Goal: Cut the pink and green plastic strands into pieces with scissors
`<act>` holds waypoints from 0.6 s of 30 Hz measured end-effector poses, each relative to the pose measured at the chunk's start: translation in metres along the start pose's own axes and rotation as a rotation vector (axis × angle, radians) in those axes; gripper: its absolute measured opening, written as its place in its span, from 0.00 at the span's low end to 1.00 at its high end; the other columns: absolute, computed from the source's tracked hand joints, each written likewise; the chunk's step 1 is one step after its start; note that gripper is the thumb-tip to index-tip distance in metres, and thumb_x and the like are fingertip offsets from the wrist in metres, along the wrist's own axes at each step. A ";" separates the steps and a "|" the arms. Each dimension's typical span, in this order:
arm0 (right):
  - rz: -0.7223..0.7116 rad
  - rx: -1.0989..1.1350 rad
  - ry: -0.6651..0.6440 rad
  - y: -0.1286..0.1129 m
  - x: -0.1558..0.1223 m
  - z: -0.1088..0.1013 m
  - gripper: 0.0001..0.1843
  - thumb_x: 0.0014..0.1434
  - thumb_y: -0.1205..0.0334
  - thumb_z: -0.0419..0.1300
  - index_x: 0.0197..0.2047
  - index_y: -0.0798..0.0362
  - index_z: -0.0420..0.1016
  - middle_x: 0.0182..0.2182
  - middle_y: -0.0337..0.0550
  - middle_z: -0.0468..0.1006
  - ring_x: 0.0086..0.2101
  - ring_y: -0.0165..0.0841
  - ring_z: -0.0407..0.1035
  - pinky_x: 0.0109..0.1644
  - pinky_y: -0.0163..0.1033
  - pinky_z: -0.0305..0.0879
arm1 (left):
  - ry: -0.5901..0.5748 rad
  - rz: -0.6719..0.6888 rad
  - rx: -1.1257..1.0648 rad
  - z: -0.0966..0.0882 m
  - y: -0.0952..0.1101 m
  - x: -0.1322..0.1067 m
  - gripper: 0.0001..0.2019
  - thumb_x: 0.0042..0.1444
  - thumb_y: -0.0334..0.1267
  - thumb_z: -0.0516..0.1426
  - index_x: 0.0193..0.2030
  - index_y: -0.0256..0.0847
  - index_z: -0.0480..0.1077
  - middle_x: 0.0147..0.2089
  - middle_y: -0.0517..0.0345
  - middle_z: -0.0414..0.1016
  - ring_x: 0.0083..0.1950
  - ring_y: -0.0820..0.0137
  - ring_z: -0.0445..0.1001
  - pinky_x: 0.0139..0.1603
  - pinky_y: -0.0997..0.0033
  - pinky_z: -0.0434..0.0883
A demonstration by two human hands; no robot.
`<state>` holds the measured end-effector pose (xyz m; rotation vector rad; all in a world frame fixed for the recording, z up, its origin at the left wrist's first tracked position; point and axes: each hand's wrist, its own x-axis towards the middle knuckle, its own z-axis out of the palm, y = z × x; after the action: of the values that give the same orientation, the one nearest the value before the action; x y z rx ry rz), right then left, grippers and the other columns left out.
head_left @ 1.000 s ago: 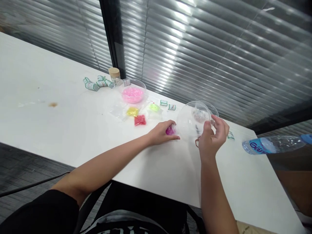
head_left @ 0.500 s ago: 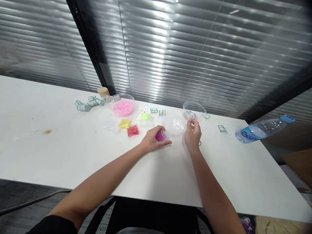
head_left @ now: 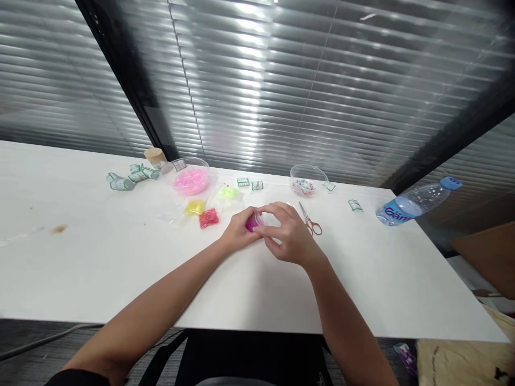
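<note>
My left hand (head_left: 237,230) is wrapped round a small clear tub with purple contents (head_left: 251,221), low over the table. From the right, my right hand (head_left: 287,233) reaches over to the same tub, its curved fingertips at the tub's top and side. Behind my right hand a clear bowl is mostly hidden. A pair of scissors (head_left: 311,224) with brownish handles lies just right of that hand. Left of my left hand are a red packet (head_left: 208,218), a yellow packet (head_left: 195,207) and a bag with bright green contents (head_left: 228,192).
A clear bowl of pink material (head_left: 191,182) and a wooden-lidded jar (head_left: 155,156) stand at the back left, near several small labelled wrappers (head_left: 122,184). A clear bowl with colourful beads (head_left: 303,186) is at the back. A water bottle (head_left: 418,202) rests at the right.
My right hand has left the clear bowl's rim and come left to the tub in my left hand. The scissors now show fully. The view has shifted slightly.
</note>
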<state>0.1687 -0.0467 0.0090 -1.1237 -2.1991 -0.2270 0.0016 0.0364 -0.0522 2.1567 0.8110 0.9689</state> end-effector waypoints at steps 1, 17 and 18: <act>0.002 -0.021 -0.040 -0.002 0.000 0.002 0.19 0.53 0.73 0.58 0.44 0.43 0.79 0.55 0.43 0.69 0.54 0.42 0.60 0.55 0.50 0.60 | 0.000 -0.001 -0.004 0.000 -0.001 0.000 0.16 0.48 0.40 0.61 0.43 0.40 0.66 0.32 0.63 0.69 0.30 0.74 0.66 0.31 0.75 0.64; -0.017 -0.234 -0.098 0.002 -0.004 0.017 0.09 0.60 0.66 0.56 0.35 0.49 0.77 0.57 0.45 0.68 0.53 0.46 0.58 0.51 0.52 0.53 | 0.005 0.006 -0.012 -0.002 0.001 0.001 0.16 0.47 0.42 0.60 0.42 0.39 0.65 0.34 0.61 0.70 0.32 0.73 0.66 0.33 0.73 0.65; -0.017 -0.236 -0.086 0.002 -0.004 0.018 0.09 0.61 0.63 0.56 0.35 0.50 0.77 0.57 0.45 0.69 0.53 0.46 0.58 0.51 0.53 0.53 | 0.003 0.009 -0.019 -0.002 0.001 0.001 0.17 0.46 0.42 0.60 0.42 0.39 0.65 0.34 0.61 0.71 0.32 0.73 0.67 0.33 0.73 0.65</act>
<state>0.1634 -0.0411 -0.0079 -1.2618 -2.3029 -0.4639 0.0008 0.0370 -0.0503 2.1444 0.7908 0.9809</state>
